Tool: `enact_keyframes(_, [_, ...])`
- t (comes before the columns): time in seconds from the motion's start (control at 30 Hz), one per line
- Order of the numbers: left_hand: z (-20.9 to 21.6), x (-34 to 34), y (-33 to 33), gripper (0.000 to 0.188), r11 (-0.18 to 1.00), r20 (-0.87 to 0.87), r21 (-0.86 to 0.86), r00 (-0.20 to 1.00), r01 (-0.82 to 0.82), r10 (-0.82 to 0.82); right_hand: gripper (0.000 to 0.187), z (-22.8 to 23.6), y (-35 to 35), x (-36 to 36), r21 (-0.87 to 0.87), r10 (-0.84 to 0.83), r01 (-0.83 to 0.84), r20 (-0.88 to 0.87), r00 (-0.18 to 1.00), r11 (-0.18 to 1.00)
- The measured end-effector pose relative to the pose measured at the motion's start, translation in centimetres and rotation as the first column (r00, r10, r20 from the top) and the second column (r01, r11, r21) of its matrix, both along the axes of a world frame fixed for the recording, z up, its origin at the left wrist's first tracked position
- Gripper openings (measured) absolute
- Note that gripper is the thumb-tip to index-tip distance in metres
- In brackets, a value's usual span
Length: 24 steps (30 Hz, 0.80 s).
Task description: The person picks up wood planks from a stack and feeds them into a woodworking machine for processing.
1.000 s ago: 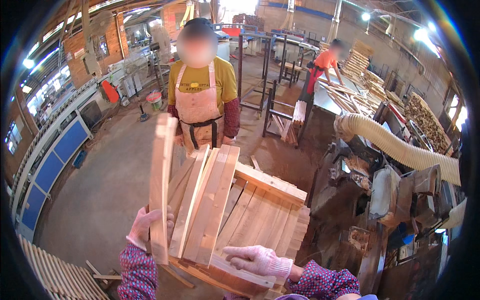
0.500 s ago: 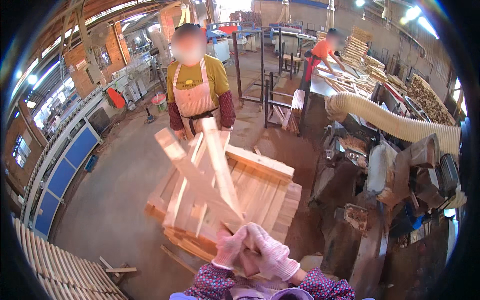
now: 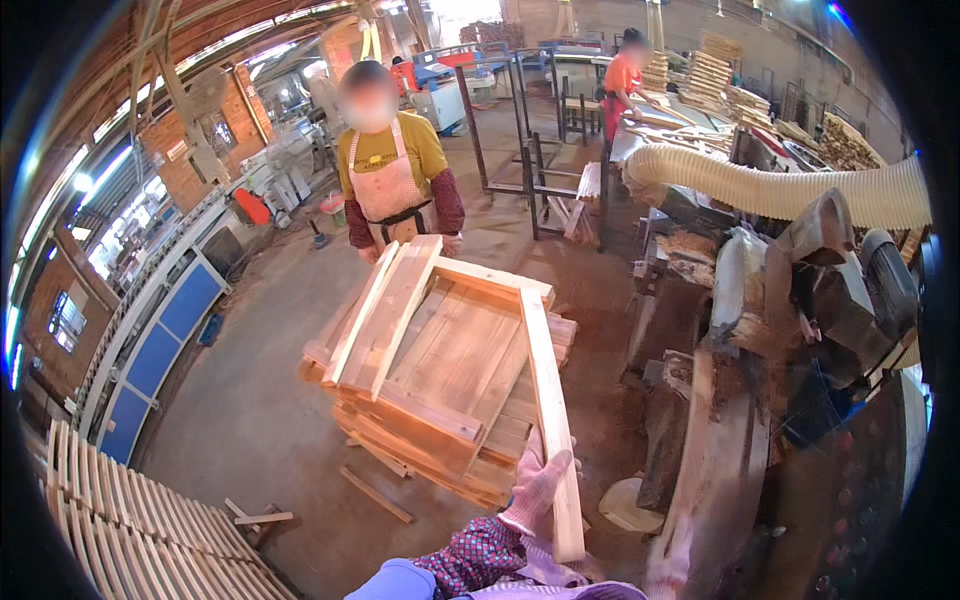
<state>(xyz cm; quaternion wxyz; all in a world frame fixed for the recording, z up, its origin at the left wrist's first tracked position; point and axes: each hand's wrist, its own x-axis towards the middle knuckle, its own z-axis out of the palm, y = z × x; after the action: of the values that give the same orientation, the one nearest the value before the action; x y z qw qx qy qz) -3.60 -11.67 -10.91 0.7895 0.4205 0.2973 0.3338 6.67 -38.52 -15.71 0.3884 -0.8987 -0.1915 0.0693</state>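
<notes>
A pale wooden board [image 3: 546, 385] slants from the stack's near right corner toward me. My left hand [image 3: 537, 485], in a pinkish work glove, is closed around its near end. The board's far end meets the right edge of a stack of wooden planks [image 3: 455, 425]. On top of that stack lie a broad plank [image 3: 392, 318], narrow strips beside it and a crosswise board along the far edge. At the bottom edge, right of the board, my right hand [image 3: 668, 568] is smeared by motion. It is beside a long wood-coloured piece [image 3: 698, 465] along the machine; its grip is unclear.
A person in an apron [image 3: 385, 185] stands behind the stack. Woodworking machinery [image 3: 745, 290] with a ribbed hose [image 3: 780, 185] fills the right side. Slatted wood [image 3: 130, 520] lies at lower left, and loose sticks [image 3: 378, 494] on the floor. Another person [image 3: 618, 88] works at the far right.
Both hands were together on two crossed boards over the stack. They have separated: the left keeps one board, swung right, while the right has moved to the right, toward the machine.
</notes>
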Motion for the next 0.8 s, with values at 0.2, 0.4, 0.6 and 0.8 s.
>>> enact_keyframes(0.2, [0.5, 1.9, -3.8, 0.065, 0.998, -0.033, 0.025, 0.998, 0.055, -0.054, 0.059, -2.8, -5.5, -0.5, -0.359, -0.010, 0.068, 0.161, 0.987, 0.931])
enact_keyframes(0.4, [0.0, 5.3, -2.5, 0.066, 0.987, 0.017, -0.003, 0.987, 0.159, -0.159, 0.059, -5.7, -2.9, 4.5, -0.517, 0.109, 0.072, 0.311, 0.944, 0.853])
enact_keyframes(0.6, [-1.1, 9.6, -0.1, 0.070, 0.992, -0.034, 0.081, 0.995, 0.101, -0.098, 0.058, -6.7, -0.8, 8.7, -0.563, 0.153, 0.067, 0.335, 0.930, 0.824])
enact_keyframes(0.8, [-3.0, 15.1, -2.1, 0.065, 0.986, 0.008, 0.031, 0.986, 0.165, -0.166, 0.057, -7.2, -1.2, 9.6, -0.553, 0.130, 0.090, 0.345, 0.930, 0.828])
